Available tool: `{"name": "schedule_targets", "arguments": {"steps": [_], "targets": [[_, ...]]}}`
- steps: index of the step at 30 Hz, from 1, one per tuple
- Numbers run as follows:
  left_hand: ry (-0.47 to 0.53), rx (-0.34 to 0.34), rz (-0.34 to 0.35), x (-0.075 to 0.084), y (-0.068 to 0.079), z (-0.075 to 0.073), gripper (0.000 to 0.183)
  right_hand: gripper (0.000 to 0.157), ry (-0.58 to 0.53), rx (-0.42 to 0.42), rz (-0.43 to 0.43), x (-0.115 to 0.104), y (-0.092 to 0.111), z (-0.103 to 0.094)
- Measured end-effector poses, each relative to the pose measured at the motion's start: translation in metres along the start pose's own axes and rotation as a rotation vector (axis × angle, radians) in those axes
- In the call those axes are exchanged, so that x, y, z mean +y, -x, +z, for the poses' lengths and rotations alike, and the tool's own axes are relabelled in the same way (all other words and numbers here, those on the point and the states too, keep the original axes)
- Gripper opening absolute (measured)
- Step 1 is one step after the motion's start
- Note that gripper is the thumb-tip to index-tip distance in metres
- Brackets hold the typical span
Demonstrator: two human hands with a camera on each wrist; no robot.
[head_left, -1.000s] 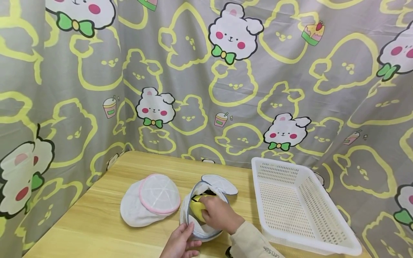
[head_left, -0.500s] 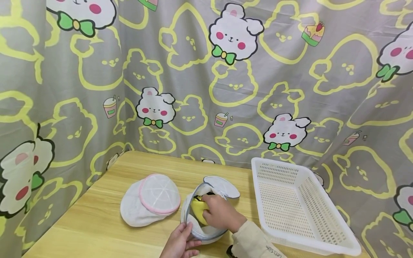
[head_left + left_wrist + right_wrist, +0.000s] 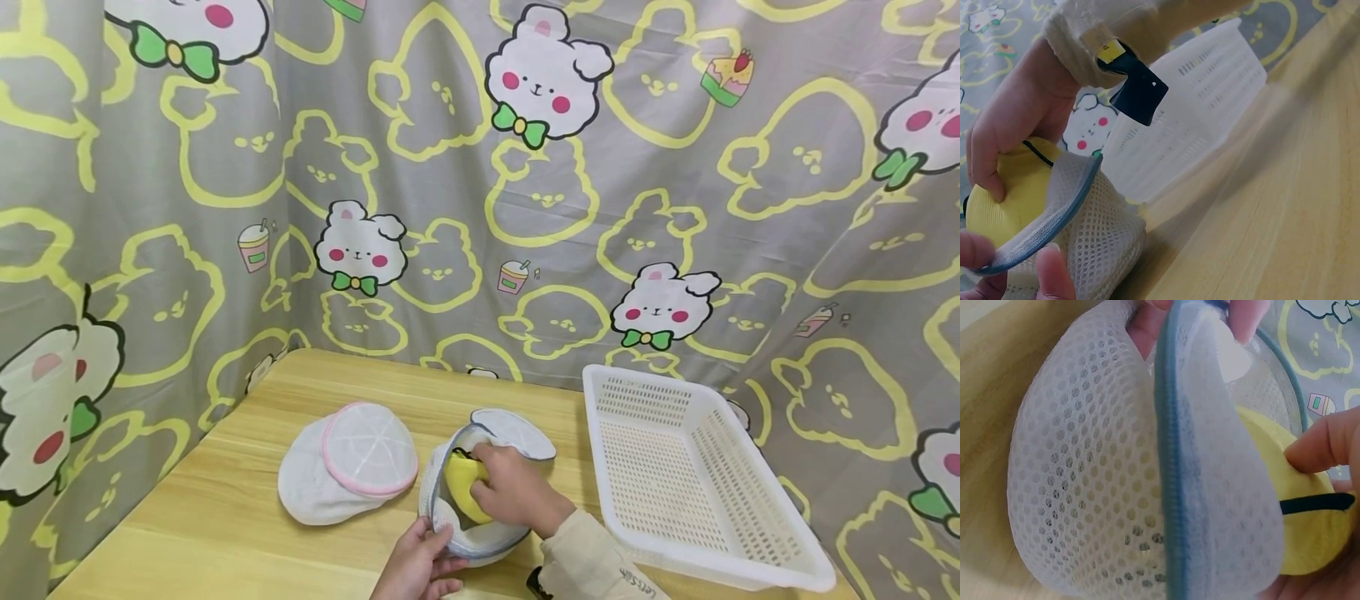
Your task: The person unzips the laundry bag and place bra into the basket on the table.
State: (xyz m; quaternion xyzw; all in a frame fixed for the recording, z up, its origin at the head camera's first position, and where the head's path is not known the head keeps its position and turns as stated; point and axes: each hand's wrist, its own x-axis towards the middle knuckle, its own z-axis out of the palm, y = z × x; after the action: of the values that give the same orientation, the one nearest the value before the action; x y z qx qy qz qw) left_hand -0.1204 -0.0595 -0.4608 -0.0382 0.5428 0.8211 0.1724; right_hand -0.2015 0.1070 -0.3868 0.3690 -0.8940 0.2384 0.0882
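A white mesh laundry bag with a blue-grey zipped rim stands open on the table, its round lid folded back behind. My left hand pinches the bag's near rim between thumb and fingers. Reaching into the opening, my right hand grips a rounded yellow fabric item. A black strap crosses that item in the right wrist view. The item sits partly inside the bag, and its lower part is hidden by the mesh wall. Its exact kind I cannot tell.
To the left lies another white mesh bag with a pink-rimmed lid. A white perforated plastic basket stands at the right of the wooden table. Behind hangs a grey patterned curtain.
My right hand and the bag's rim have shifted slightly toward the right and nearer. More of the yellow item shows in the opening. The left hand keeps its hold on the rim.
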Motion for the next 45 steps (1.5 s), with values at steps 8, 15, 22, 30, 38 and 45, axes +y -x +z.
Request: {"name": "schedule_targets", "arguments": {"steps": [8,15,22,30,38,45], "targets": [[-0.018,0.008,0.000,0.001,-0.001,-0.001,0.035,0.012,-0.024,0.048,-0.010,0.001,0.000,0.000],[-0.026,0.026,-0.018,0.002,-0.001,0.000,0.035,0.010,-0.038,0.074,0.017,0.001,-0.001,-0.001],[-0.030,0.036,-0.018,0.002,-0.002,-0.001,0.033,0.011,-0.027,0.099,0.003,0.001,-0.002,-0.003],[-0.018,0.046,-0.019,0.002,-0.002,-0.001,0.027,0.016,-0.002,0.124,0.017,-0.003,-0.002,-0.010],[-0.015,0.053,-0.005,0.000,-0.003,-0.002,0.025,0.018,0.010,0.145,0.039,-0.003,0.000,-0.016],[-0.009,0.054,-0.008,0.000,-0.004,-0.002,0.024,0.016,0.000,0.159,0.034,-0.003,0.001,-0.021]]}}
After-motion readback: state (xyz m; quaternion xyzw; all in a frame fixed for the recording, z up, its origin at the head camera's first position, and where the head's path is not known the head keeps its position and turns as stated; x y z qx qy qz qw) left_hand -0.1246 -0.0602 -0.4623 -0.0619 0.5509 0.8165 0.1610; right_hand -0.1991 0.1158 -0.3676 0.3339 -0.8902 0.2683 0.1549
